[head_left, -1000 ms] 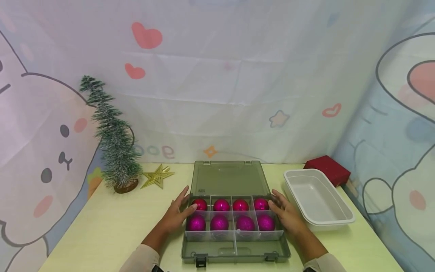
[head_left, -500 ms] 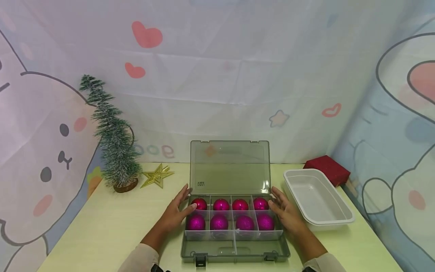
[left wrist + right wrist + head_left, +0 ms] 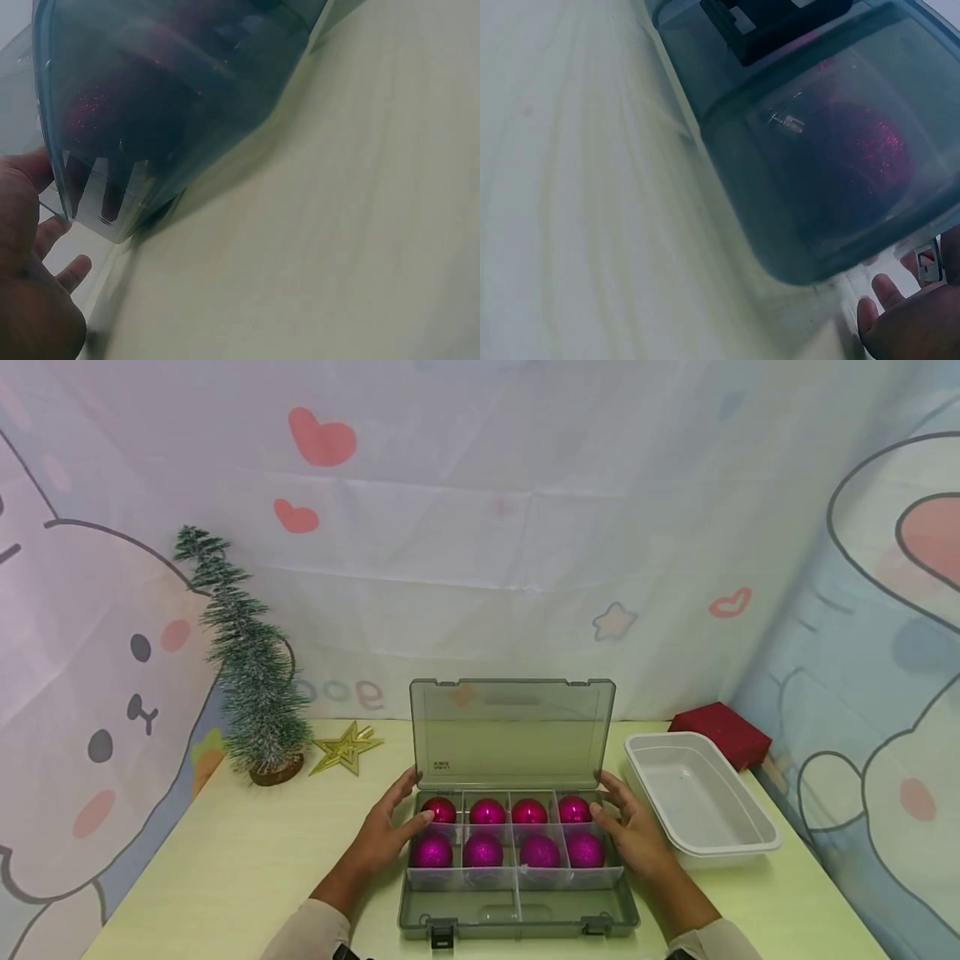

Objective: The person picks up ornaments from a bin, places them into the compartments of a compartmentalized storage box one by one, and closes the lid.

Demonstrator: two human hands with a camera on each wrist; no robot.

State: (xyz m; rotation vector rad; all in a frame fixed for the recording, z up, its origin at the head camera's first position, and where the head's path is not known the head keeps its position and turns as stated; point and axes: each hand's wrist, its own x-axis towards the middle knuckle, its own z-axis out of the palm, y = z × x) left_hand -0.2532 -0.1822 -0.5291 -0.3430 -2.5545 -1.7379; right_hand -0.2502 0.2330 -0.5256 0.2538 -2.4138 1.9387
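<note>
A smoky clear plastic compartment box (image 3: pixel 459 912) lies in the middle of the table, its lid (image 3: pixel 513 731) raised on the back hinge. Shiny red and pink Christmas baubles (image 3: pixel 487 812) fill the back row of compartments, with glittery magenta baubles (image 3: pixel 482 851) in the row before them. The two front compartments hold nothing. My left hand (image 3: pixel 379 839) grips the box's left back corner, thumb over the rim; in the left wrist view its fingers reach behind the box wall (image 3: pixel 195 97). At the right back corner, my right hand (image 3: pixel 640 839) holds on likewise, fingertips near the hinge.
A small frosted artificial tree (image 3: pixel 258 693) stands at the back left, beside a gold star (image 3: pixel 347 748). Right of the box sits a white plastic tub (image 3: pixel 757 843), with a dark red box (image 3: pixel 722 733) behind it. A printed cloth backdrop (image 3: pixel 480 527) closes off the table's back.
The lid has swung up from leaning far back, past upright, and now tips slightly toward me. Both hands have stayed at the box's back corners.
</note>
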